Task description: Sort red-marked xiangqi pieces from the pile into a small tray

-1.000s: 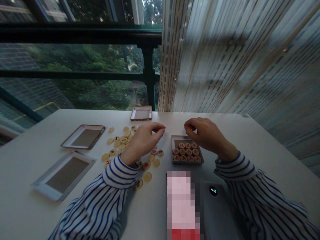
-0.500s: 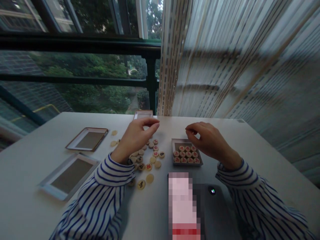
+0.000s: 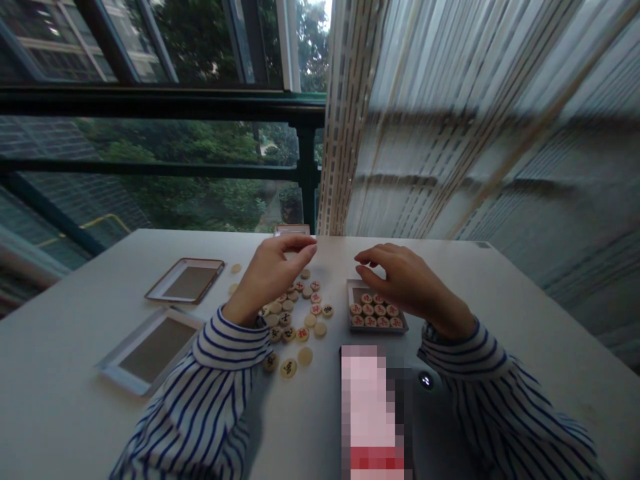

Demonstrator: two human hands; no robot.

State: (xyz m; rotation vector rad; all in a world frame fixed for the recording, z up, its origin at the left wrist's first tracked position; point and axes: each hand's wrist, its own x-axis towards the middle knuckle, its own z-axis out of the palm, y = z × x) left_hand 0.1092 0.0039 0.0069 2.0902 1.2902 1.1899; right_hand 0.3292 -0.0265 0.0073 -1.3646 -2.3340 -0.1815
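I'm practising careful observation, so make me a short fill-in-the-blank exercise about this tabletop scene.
1. The round cream-coloured pieces in the open greyish rectangular box bear characters coloured ____.
2. The hand nearest that box is the person's ____ one.
3. The stripes on the white cloth sleeves are coloured ____.
4. The flat tabletop is coloured ____.

Missing words: red; right; blue; white.

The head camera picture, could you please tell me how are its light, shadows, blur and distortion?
Head view: cool, dim daylight comes through the window; head view: a soft shadow lies on the table beside the left sleeve; head view: the curtain looks stretched and blurry toward the right edge; head view: the boxed pieces show red marks, too soft to read surely.
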